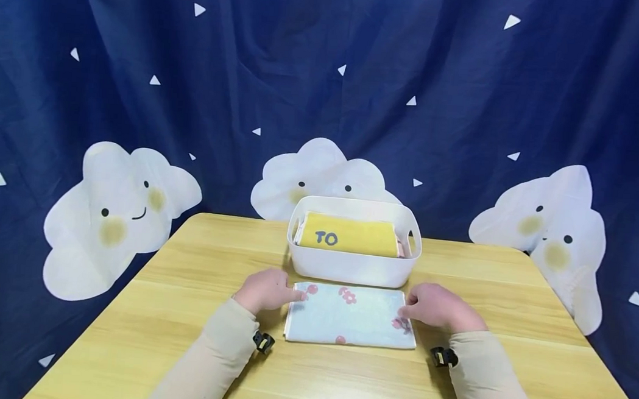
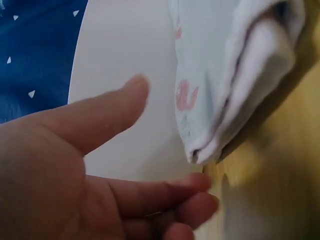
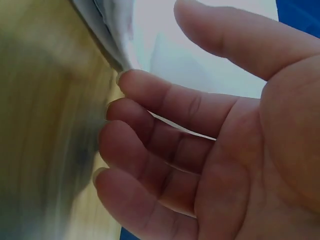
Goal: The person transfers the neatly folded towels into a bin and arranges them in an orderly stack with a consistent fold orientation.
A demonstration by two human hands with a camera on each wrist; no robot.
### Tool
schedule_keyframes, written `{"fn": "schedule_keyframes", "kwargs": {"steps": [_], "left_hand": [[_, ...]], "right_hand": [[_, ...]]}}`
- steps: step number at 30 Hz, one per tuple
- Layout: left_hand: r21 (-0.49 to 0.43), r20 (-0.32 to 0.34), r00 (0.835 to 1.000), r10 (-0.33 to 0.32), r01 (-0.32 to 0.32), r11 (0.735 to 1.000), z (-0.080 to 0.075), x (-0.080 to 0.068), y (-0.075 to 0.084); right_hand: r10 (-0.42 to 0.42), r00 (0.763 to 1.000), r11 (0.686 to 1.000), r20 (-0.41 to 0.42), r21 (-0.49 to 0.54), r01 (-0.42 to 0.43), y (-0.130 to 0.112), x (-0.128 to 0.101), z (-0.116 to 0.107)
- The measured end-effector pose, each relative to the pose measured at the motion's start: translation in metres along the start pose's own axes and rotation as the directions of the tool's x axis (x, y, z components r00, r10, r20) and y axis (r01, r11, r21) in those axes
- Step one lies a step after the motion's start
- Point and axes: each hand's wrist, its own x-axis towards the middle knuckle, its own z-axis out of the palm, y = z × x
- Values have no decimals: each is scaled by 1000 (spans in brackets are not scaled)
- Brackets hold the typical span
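A folded floral towel [image 1: 349, 315] lies on the table [image 1: 178, 349], just near of the white basket [image 1: 351, 267]. The left hand [image 1: 266, 289] and right hand [image 1: 437, 307] flank its ends, fingers relaxed, gripping nothing. Lifting appears due; both ends must be pinched evenly.

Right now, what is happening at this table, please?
A person sits at a wooden table with a folded light blue cloth with pink flowers lying flat in front of them. The left hand is at its left edge and the right hand at its right edge, fingers relaxed, neither gripping it. Just behind the cloth stands a white basket holding a folded yellow cloth.
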Motion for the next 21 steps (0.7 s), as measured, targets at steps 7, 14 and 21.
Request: {"fn": "schedule_keyframes", "kwargs": {"steps": [7, 14, 21], "left_hand": [[99, 21, 1000, -14, 12, 995, 13, -3, 9], [114, -4, 1000, 13, -13, 993, 19, -3, 14], [95, 13, 999, 40, -42, 995, 16, -6, 15]], "right_hand": [[22, 1000, 999, 20, -41, -21, -10, 3, 11], [-6, 1000, 998, 14, -59, 7, -11, 6, 17], [-29, 999, 999, 34, 28, 28, -10, 7, 16]]}}
